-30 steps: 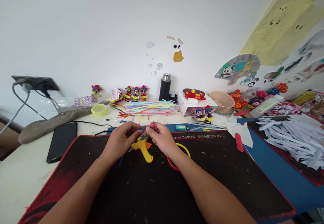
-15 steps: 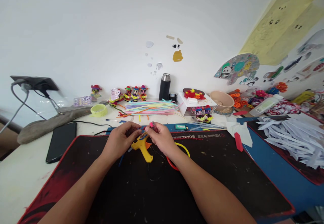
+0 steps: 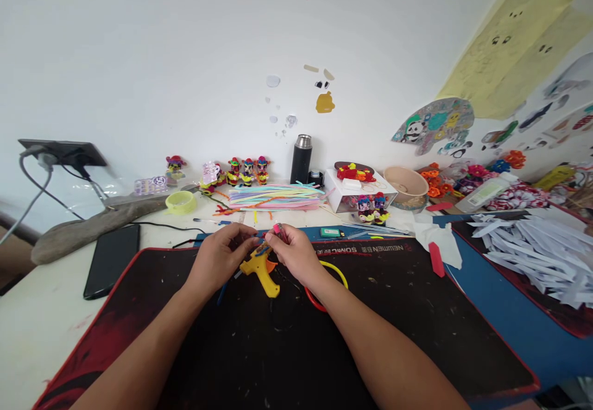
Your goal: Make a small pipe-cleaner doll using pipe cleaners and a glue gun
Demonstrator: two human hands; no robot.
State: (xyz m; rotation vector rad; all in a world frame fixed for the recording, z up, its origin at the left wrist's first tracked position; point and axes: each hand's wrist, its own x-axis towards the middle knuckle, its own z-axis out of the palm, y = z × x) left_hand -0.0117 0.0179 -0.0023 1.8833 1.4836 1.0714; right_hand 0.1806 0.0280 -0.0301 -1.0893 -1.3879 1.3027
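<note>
My left hand (image 3: 225,249) is closed in a pinch over the mat, its fingertips at something small and blue that they mostly hide. Close beside it, my right hand (image 3: 296,251) grips a small pink-ended object (image 3: 278,229) between thumb and fingers; its kind does not show clearly. Just under the fingertips lies a yellow glue gun (image 3: 264,275) with an orange trigger, its handle towards me. A red and yellow ring (image 3: 341,272) is partly covered by my right forearm.
A black desk mat (image 3: 407,311) spans the table. Behind it are a bundle of pastel pipe cleaners (image 3: 275,196), a black flask (image 3: 301,162) and a white box (image 3: 340,199). A phone (image 3: 112,260) lies left; paper strips (image 3: 537,255) pile up right.
</note>
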